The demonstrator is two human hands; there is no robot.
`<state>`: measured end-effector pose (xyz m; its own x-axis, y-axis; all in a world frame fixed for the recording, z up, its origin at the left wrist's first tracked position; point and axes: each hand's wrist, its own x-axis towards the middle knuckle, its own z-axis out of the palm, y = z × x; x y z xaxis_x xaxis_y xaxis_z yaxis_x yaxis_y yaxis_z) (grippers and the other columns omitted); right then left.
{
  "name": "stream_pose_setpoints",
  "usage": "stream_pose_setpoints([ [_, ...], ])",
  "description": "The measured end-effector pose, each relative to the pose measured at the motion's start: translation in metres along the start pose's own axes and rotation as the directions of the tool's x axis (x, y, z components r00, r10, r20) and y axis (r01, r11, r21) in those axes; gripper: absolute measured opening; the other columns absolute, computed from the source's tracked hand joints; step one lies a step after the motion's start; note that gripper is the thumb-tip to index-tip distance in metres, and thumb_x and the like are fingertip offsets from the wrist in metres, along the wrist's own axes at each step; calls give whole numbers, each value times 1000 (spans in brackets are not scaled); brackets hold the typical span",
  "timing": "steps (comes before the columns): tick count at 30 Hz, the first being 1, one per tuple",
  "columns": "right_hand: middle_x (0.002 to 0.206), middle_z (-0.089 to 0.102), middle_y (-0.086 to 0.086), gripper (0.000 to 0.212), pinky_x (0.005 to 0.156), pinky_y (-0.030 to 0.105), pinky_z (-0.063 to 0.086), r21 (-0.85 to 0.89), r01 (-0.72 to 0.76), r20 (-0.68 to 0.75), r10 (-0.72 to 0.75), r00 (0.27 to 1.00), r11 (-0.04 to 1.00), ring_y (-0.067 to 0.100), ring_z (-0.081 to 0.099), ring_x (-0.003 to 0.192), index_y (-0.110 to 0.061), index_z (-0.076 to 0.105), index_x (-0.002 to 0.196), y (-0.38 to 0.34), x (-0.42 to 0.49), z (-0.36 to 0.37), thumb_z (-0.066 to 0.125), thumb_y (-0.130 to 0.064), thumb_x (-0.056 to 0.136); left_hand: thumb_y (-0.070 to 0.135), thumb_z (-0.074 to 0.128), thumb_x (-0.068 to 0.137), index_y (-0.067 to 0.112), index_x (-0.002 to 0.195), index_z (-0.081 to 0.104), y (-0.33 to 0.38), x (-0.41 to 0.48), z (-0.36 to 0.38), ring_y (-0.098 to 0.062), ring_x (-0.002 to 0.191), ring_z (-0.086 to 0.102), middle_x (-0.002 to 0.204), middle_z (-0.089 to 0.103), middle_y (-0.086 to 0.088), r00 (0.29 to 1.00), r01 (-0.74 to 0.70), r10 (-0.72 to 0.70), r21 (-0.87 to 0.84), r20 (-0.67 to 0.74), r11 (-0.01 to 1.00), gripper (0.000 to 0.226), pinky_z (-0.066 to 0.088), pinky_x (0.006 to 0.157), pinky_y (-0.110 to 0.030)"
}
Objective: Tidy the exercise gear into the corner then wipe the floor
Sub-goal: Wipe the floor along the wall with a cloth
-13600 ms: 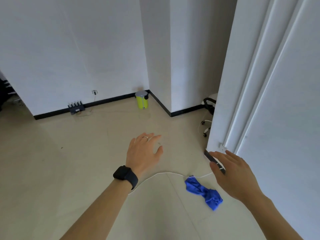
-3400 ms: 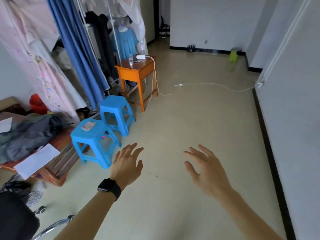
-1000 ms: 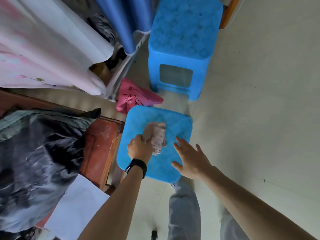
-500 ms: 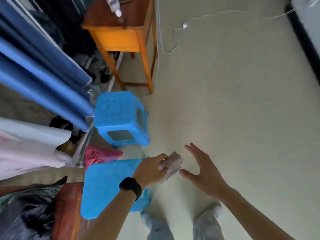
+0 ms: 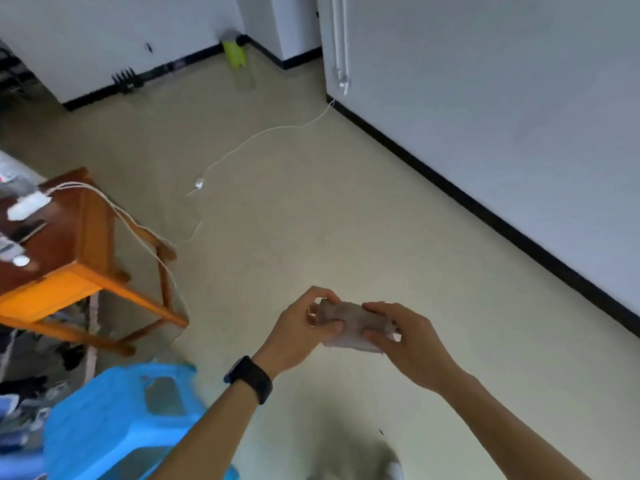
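Observation:
A small greyish-brown cloth (image 5: pixel 348 318) is held in front of me above the beige floor (image 5: pixel 311 220). My left hand (image 5: pixel 304 327), with a black watch on the wrist, grips the cloth's left end. My right hand (image 5: pixel 405 336) pinches its right end between thumb and fingers. A yellow-green container (image 5: pixel 235 55) stands in the far corner by the black skirting. A black rack-like object (image 5: pixel 126 79) sits against the far wall.
A white cable (image 5: pixel 263 136) runs across the floor from the right wall to an orange wooden table (image 5: pixel 69 271) at left, which carries a white power strip. A blue plastic stool (image 5: pixel 121 420) stands at bottom left. The white wall (image 5: pixel 502 116) borders the right side.
My left hand lifted the cloth off the blue stool and my right hand has now taken its other end. The view has swung up from the stools toward the far corner.

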<state>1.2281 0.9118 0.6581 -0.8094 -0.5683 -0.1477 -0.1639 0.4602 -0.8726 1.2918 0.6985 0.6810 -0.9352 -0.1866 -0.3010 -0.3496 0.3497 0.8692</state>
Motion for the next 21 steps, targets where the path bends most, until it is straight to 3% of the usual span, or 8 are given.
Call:
stream_pose_setpoints([
  [3,106,58,-15,23,73,6,41,-138,-15,-160,-7,987,990,1,57,88,-36,68,114,30,2,-48,64,-25,94,24,75,82,45,98,63,37,51,36,-5,85,63,94,68,15,980,-148,112,232,162,961,29,53,77,-23],
  [5,115,51,-10,17,74,4,39,-252,-41,-319,-43,947,967,3,57,89,-28,72,110,52,2,-73,67,-23,94,30,69,87,44,104,62,56,86,60,-2,88,59,95,64,14,945,-295,209,385,251,875,23,48,77,-19],
  [7,128,52,-4,13,83,15,47,-336,-81,-436,-79,897,938,11,57,103,-22,73,105,72,6,-92,69,-23,93,34,65,91,41,108,63,74,119,84,0,90,55,100,56,14,899,-428,308,475,311,769,19,45,77,-18],
  [9,128,59,-4,12,86,30,54,-375,-133,-512,-85,855,917,17,57,111,-21,71,105,91,13,-114,67,-25,94,36,63,93,35,110,65,91,155,112,-1,94,53,110,51,13,846,-531,386,514,368,674,17,47,78,-20],
  [11,117,65,-10,19,84,36,54,-347,-191,-557,-38,830,918,17,58,105,-26,64,113,110,23,-135,65,-29,95,38,60,95,32,110,65,108,190,140,-4,97,53,114,50,15,786,-617,435,516,439,595,17,48,77,-24],
  [14,108,66,-19,37,83,31,49,-306,-321,-608,75,790,896,14,58,98,-34,53,129,134,35,-155,61,-43,94,46,58,95,30,107,66,129,240,182,-4,95,52,108,56,17,680,-723,437,436,589,537,22,42,77,-22],
  [18,87,65,-18,31,65,27,47,-262,-463,-763,112,636,847,14,60,75,-38,64,111,160,50,-176,43,-56,98,47,60,93,31,110,67,152,300,233,-7,102,54,107,63,15,543,-812,396,344,740,471,24,34,76,-20],
  [21,81,64,-16,10,57,27,45,-140,-564,-820,224,526,814,16,60,65,-35,68,101,179,54,-189,61,-39,95,54,58,91,35,121,60,158,335,269,-9,109,54,113,65,14,475,-855,339,334,812,396,36,42,81,-23],
])
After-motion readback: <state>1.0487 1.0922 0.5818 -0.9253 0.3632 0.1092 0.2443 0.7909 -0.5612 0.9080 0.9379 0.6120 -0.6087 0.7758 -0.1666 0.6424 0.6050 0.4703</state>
